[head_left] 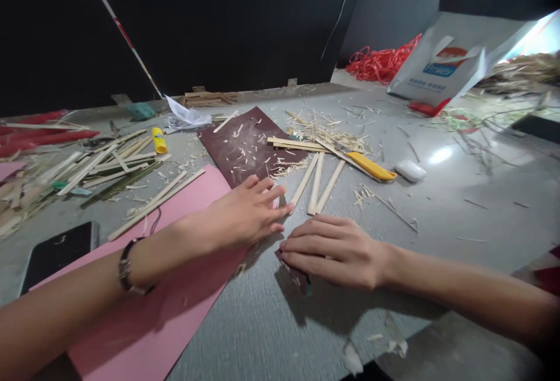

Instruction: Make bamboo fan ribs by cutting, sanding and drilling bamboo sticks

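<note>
My left hand (249, 209) hovers over the top edge of a pink sheet (196, 287), its fingers spread and holding nothing. To its right, my right hand (335, 250) rests low on the grey surface, its fingers together over a small dark red piece (294, 271) that is mostly hidden. Three pale wooden strips (315, 185) lie fanned out just beyond my right hand. Past my left fingertips is a dark red-brown sheet (240, 147) scattered with shavings. More strips (297, 145) lie across its right edge, beside a yellow-handled knife (371, 166).
A white lump (410, 170) lies right of the knife. At left are a phone (61, 252), a yellow glue stick (159, 140) and piled strips (109, 165). A white bag (450, 60) and red ribbon (385, 61) stand at the back right, before a dark wall.
</note>
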Motion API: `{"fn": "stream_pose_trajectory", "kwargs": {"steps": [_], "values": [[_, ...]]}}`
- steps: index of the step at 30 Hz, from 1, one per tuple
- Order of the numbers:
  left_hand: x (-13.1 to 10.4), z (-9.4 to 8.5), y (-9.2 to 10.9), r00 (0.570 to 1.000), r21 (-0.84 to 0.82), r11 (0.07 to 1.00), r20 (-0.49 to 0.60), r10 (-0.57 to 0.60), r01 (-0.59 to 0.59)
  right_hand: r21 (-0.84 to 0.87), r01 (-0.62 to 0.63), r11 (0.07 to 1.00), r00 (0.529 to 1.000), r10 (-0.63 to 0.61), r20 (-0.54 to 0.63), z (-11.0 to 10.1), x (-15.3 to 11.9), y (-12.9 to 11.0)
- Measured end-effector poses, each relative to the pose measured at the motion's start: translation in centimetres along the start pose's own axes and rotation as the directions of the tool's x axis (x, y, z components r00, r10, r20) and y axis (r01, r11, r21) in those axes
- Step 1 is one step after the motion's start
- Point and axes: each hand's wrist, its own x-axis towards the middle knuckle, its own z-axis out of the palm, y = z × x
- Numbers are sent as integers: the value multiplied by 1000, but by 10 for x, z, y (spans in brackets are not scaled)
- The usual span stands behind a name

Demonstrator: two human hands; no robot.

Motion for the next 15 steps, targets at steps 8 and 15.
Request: {"fn": "stream_pose_trajectory", "kwargs": {"steps": [8,15], "values": [[-20,-22,-28,953,68,950,-19,-304,304,-4,-39,999,999,39,3,-6,-3,2],[-132,-5,-77,766,15,767,33,-641,641,3,-16,1000,1000,16,1,-5,-2,-1]]}}
